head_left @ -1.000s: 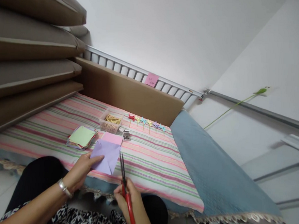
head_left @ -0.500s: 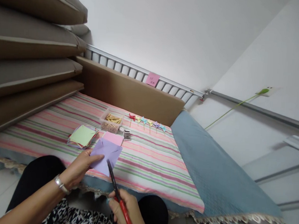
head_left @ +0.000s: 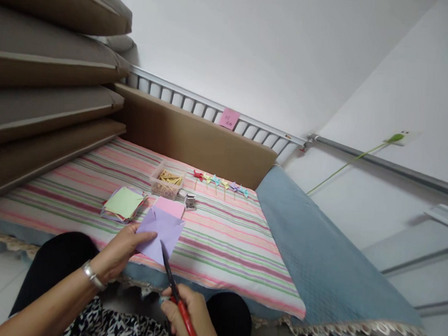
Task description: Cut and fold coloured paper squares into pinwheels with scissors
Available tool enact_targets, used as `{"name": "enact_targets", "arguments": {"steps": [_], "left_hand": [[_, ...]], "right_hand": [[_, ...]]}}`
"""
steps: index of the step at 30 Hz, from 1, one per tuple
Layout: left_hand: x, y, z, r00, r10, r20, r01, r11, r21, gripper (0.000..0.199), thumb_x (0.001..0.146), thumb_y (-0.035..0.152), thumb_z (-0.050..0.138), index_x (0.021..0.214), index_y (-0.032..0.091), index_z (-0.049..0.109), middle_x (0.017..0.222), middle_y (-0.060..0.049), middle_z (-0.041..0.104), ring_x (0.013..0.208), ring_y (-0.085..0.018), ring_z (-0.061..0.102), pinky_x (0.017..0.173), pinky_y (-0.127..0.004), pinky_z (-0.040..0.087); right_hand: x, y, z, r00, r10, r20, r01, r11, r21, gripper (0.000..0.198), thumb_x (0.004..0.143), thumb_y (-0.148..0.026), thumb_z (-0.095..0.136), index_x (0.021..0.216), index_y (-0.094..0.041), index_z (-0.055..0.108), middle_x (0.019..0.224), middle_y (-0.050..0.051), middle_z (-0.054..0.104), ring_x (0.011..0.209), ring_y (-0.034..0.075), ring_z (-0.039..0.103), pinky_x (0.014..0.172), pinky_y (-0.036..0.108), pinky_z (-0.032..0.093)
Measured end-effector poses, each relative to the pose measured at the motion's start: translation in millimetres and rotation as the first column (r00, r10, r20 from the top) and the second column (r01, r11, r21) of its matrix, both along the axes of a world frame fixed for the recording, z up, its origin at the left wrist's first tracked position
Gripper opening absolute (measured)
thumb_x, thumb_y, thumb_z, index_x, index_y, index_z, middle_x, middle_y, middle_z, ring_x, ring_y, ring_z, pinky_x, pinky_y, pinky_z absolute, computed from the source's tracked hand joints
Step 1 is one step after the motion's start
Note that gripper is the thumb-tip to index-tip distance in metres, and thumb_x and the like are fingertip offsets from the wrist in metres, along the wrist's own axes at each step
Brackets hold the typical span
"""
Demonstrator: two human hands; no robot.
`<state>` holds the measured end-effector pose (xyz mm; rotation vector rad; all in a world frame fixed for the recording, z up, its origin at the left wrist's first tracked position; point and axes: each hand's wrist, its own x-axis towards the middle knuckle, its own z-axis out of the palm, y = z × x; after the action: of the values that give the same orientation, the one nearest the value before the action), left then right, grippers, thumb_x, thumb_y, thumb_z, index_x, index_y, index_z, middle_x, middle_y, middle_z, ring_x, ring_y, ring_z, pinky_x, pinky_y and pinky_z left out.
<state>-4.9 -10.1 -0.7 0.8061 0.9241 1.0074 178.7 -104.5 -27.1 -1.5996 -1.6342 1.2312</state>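
My left hand [head_left: 129,242] pinches the left edge of a square sheet of purple paper [head_left: 168,226], thumb on top. Slits run in from some of its corners. Red-handled scissors [head_left: 169,272] are gripped in my right hand [head_left: 188,311], their dark blades reaching up over the paper's near corner with the tip near its middle. Beyond the purple sheet lies pink paper [head_left: 169,206], partly covered by it. To the left sits a stack of coloured paper squares [head_left: 124,203], light green on top.
A clear plastic box [head_left: 156,188] of small wooden sticks stands behind the paper, beside a small metallic item [head_left: 190,202]. Several paper pinwheels [head_left: 216,181] on sticks lie in a row further back. Stacked cushions [head_left: 54,69] rise at left; a brown board [head_left: 195,140] borders the back.
The scissor blades look slightly more apart over the purple paper. Both hands hold nearly the same places, and the view has barely shifted.
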Motion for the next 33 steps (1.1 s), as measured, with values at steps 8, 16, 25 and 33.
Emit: {"name": "enact_targets", "arguments": {"steps": [8,16,25,33], "left_hand": [[0,0,4.9,1.0,0.017,0.015,-0.017,1.0,-0.012,0.027,0.061,0.023,0.071,0.083,0.009,0.064,0.068,-0.007,0.071,0.056,-0.017,0.062,0.057,-0.026,0.049],[-1,0,2.7,1.0,0.017,-0.012,-0.017,1.0,0.005,0.026,0.063,0.022,0.069,0.085,0.009,0.064,0.07,-0.008,0.071,0.059,-0.019,0.063,0.059,-0.028,0.05],[-1,4,-2.1,0.999,0.013,-0.042,-0.013,1.0,-0.001,0.026,0.062,0.025,0.07,0.082,0.009,0.065,0.07,-0.008,0.071,0.057,-0.019,0.063,0.057,-0.029,0.049],[-11,22,-6.4,0.989,0.061,-0.132,-0.059,0.998,0.016,0.035,0.058,0.028,0.071,0.086,0.008,0.064,0.068,-0.008,0.07,0.061,-0.021,0.064,0.059,-0.029,0.048]], "right_hand": [[-3,0,-1,0.997,-0.036,-0.062,0.034,0.999,-0.036,0.03,0.075,-0.044,0.057,0.088,-0.017,0.061,0.043,-0.007,0.043,0.035,0.006,0.036,0.038,0.018,0.029],[0,4,-5,1.0,-0.009,0.017,0.008,0.998,0.069,0.025,0.073,-0.041,0.059,0.083,-0.018,0.064,0.045,-0.005,0.044,0.042,0.009,0.04,0.043,0.019,0.032],[-3,3,-4,0.998,-0.022,0.062,0.017,0.996,0.09,0.015,0.072,-0.031,0.059,0.079,-0.018,0.065,0.05,-0.005,0.047,0.045,0.009,0.041,0.046,0.019,0.032],[15,3,-19,0.954,-0.001,0.299,-0.033,0.994,0.107,0.03,0.064,-0.016,0.058,0.092,-0.021,0.064,0.061,-0.002,0.056,0.056,0.012,0.053,0.057,0.018,0.041]]}}
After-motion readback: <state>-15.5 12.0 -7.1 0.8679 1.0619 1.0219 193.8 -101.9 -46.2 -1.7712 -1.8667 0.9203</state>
